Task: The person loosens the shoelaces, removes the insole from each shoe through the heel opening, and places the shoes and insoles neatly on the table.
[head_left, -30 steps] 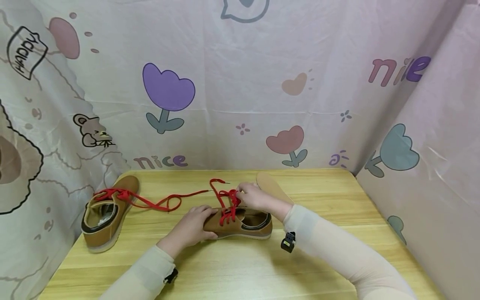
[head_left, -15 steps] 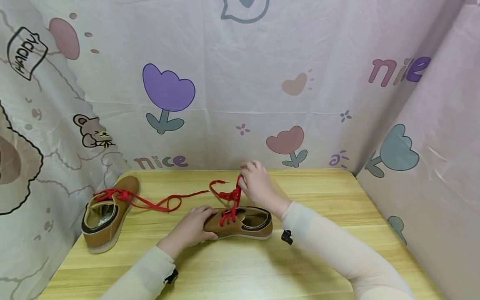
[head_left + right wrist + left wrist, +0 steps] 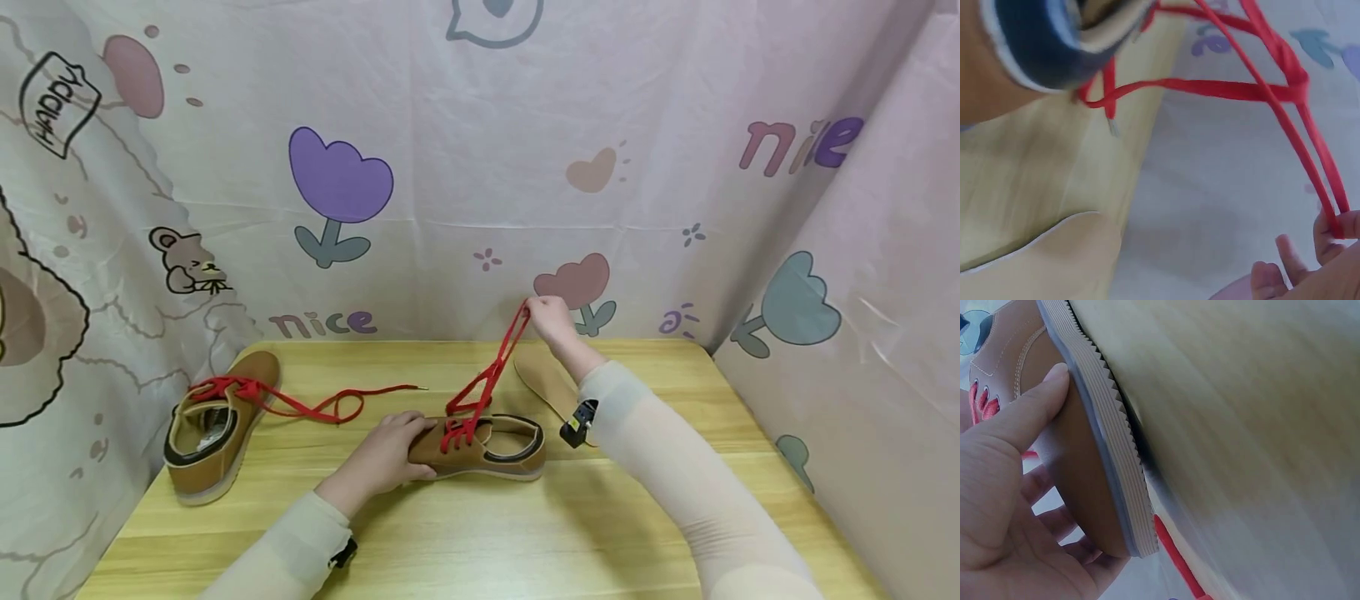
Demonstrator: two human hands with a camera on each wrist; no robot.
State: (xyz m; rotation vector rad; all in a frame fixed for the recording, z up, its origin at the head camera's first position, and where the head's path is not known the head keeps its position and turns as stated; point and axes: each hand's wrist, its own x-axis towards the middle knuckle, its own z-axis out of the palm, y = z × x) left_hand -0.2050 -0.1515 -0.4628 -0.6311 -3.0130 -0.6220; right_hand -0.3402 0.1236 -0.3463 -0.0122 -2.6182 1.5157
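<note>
A tan shoe point(image 3: 476, 462) with a dark collar stands on the table, toe to the left. My left hand point(image 3: 381, 454) grips its toe, thumb along the near side and fingers round the far side, as the left wrist view also shows. From the eyelets a red shoelace point(image 3: 1222, 89) rises, drawn up and to the right. My right hand point(image 3: 553, 321) pinches a doubled length of it above the table's back edge. Partway along, the lace crosses itself in a loose knot; in the right wrist view a tipped end point(image 3: 1112, 127) dangles below.
At the left lies a second tan shoe point(image 3: 236, 442), its red lace point(image 3: 296, 408) trailing right across the wooden table point(image 3: 480, 542). A beige insole point(image 3: 540, 379) lies behind the gripped shoe. Printed curtains point(image 3: 450, 183) enclose the back and sides.
My right hand has lifted from beside the shoe, up and to the right, pulling the lace taut. The loose lace end has left the table. My left hand stays on the toe.
</note>
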